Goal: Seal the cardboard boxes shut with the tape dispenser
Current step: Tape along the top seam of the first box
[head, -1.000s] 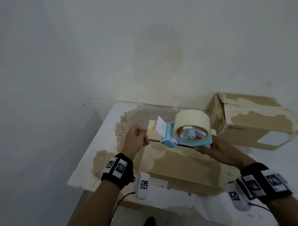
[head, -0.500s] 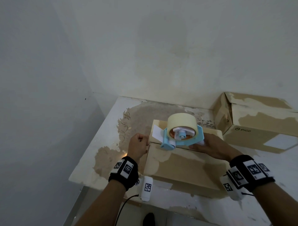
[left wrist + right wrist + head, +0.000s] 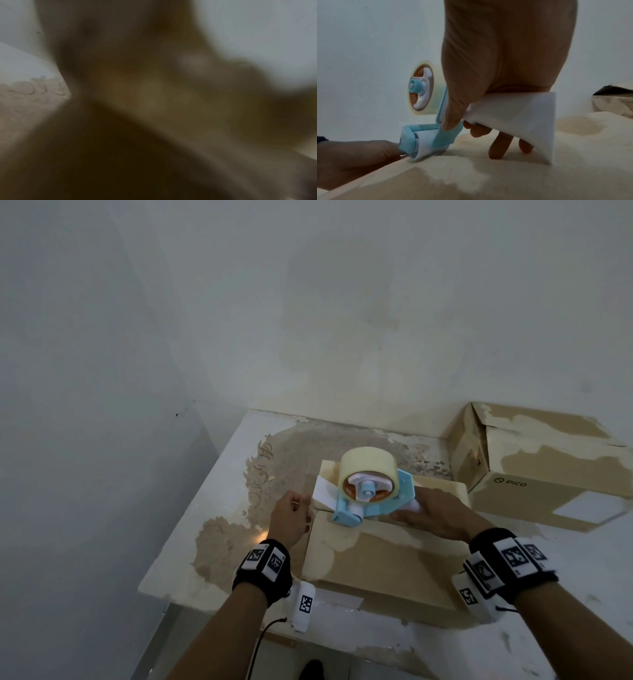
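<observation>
Item: tape dispenser (image 3: 373, 501), blue frame, white handle, pale tape roll (image 3: 368, 463) on top. Position: centre of the head view, roller end set down on the near cardboard box (image 3: 383, 556) at the box's left edge, handle end pointing toward the right of the frame. In the right wrist view the roller (image 3: 426, 147) meets the cardboard at lower left.

Right hand (image 3: 435, 517): right of the dispenser, wrapped round the white handle, thumb along the blue frame, some fingertips (image 3: 496, 152) touching the box top.

Left hand (image 3: 291, 517): just left of the roller, at the box's left edge, fingers curled. It seems to pinch the free tape end against the box side, but the tape itself is too faint to confirm. The left wrist view is wholly blurred.

Governing relation: the dispenser's long axis runs left to right in the frame, along the box's top seam. The untaped box top lies to the right of the roller, on the right hand's side. Judgement: the stroke must travel rightward, away from the left hand, which serves as anchor.

Also present: second cardboard box (image 3: 548, 470), right of frame, well apart from the dispenser; worn tabletop (image 3: 219, 508) carrying both boxes.
</observation>
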Available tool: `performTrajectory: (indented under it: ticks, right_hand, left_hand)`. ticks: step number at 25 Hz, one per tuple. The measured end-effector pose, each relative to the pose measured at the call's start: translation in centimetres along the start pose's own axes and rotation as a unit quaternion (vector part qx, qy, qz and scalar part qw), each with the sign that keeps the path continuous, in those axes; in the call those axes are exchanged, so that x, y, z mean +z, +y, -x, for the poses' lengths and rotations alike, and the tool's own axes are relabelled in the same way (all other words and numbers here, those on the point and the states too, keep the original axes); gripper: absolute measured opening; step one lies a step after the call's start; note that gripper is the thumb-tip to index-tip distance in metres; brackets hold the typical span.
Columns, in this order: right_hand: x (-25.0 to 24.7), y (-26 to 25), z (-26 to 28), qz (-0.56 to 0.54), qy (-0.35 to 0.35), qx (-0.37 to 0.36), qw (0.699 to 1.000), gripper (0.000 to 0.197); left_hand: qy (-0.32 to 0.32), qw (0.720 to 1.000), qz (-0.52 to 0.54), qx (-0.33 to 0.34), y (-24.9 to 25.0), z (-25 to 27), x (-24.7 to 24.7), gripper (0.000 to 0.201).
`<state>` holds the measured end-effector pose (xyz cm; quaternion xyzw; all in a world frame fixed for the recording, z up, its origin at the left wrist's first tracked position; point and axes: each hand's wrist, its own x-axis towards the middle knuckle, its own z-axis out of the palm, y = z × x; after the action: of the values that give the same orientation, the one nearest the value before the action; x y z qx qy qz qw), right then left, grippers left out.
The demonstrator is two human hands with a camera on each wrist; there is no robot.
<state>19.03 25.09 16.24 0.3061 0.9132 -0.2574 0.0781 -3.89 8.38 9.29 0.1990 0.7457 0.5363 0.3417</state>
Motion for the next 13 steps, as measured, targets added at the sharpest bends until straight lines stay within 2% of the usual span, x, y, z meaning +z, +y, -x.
performTrajectory:
  ticks: [5,8,10,13]
  right_hand:
    - [-0.2,-0.4,0.1,-0.001,-0.011,-0.006,1.000,0.048]
    - [-0.2,-0.6,0.2,0.008,-0.027,-0.013,1.000,0.070]
    - [-0.1,-0.6,0.1,0.007,-0.032,-0.016,0.999,0.080]
    - [-0.1,-0.6,-0.1,0.000,-0.032,-0.013,0.999,0.094]
  left_hand:
    - [-0.004,0.999,-0.046,0.020,-1.2,-0.6,0.2,0.025]
    - [0.035,0.993,-0.108,0.026,-1.1,0.0,1.0,0.023]
    - [0.052,0.991,-0.123,0.012,-1.3,0.3,1.6,0.022]
    - [0.009,0.997,-0.051,-0.065,-2.4,0.1,1.6,0.025]
